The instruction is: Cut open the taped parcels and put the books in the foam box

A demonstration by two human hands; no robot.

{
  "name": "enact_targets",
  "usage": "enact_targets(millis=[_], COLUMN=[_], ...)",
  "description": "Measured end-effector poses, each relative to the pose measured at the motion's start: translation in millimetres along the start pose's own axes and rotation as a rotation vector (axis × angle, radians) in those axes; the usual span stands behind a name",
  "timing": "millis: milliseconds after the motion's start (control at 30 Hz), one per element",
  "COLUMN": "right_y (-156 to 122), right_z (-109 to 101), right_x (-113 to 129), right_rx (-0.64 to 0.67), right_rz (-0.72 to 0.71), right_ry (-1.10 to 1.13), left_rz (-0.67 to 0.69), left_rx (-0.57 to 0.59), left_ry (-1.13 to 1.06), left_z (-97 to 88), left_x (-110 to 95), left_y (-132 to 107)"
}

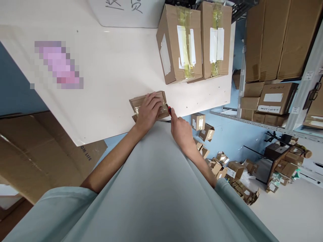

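A small flat cardboard box (161, 96) with clear tape lies at the near edge of the white table (113, 67), close against my shirt. My left hand (149, 111) presses down on its top, fingers laid out over the cardboard and tape. In my right hand (182, 131) is a red and black utility knife (169, 110), its front end at the box's right side. The fingers are wrapped round the handle, and much of it is hidden by them. Whether the blade is in the cardboard I cannot tell.
Two taped cartons (183, 43) with labels stand at the back right of the table. A white board (126, 13) with handwriting lies behind. A blurred pink patch (58, 64) is at left. A large carton (45, 151) stands left below; shelves (267, 124) with boxes are right.
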State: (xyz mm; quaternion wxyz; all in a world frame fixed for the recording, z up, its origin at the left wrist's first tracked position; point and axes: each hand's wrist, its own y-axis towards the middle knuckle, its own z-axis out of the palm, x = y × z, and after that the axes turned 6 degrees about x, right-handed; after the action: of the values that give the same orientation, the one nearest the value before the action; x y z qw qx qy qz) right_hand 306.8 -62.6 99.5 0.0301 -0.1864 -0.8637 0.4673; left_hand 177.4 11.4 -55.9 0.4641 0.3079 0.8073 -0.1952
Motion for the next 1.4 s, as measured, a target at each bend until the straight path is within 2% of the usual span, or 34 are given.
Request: enact_targets(millis=[100,200,333,433,500,633,767,867,933,1033,1133,1267,1400], right_y=[-6,-8,-14,-6,16,88,145,162,166,165,159,146,134], right_z=[2,1,-1,9,23,58,78,81,79,75,67,53,47], right_x=[-4,-9,-28,-54,-71,-87,-69,-47,-31,-16,-18,-45,-72], right_rx=[0.041,0.009,-0.064,-0.197,-0.267,-0.157,0.005,0.141,0.217,0.245,0.172,0.034,-0.049], right_rz=[0.037,0.017,-0.066,-0.112,-0.153,-0.303,-0.344,-0.388,-0.430,-0.458,-0.465,-0.458,-0.398], right_ry=[0.015,0.055,0.176,0.387,0.573,0.918,1.128,1.205,1.242,1.261,1.235,1.154,1.086], left_rz=[0.015,0.023,0.012,-0.009,-0.035,-0.113,-0.281,-0.422,-0.523,-0.655,-0.706,-0.730,-0.722], left_rx=[-0.011,-0.007,-0.006,-0.024,-0.037,-0.066,-0.137,-0.259,-0.334,-0.397,-0.423,-0.434,-0.380], left_ry=[0.022,0.027,0.027,0.069,0.118,0.214,0.295,0.305,0.278,0.219,0.146,0.012,-0.111], left_z=[3.1,2.8,-6.7,-20.0,-30.8,-53.8,-69.7,-71.7,-69.6,-65.6,-59.7,-42.4,-22.9], left_x=[4,8,11,12,13,15,9,-6,-18,-32,-36,-20,4], left_y=[-1,-2,-4,-14,-27,-68,-113,-136,-142,-141,-134,-117,-90])
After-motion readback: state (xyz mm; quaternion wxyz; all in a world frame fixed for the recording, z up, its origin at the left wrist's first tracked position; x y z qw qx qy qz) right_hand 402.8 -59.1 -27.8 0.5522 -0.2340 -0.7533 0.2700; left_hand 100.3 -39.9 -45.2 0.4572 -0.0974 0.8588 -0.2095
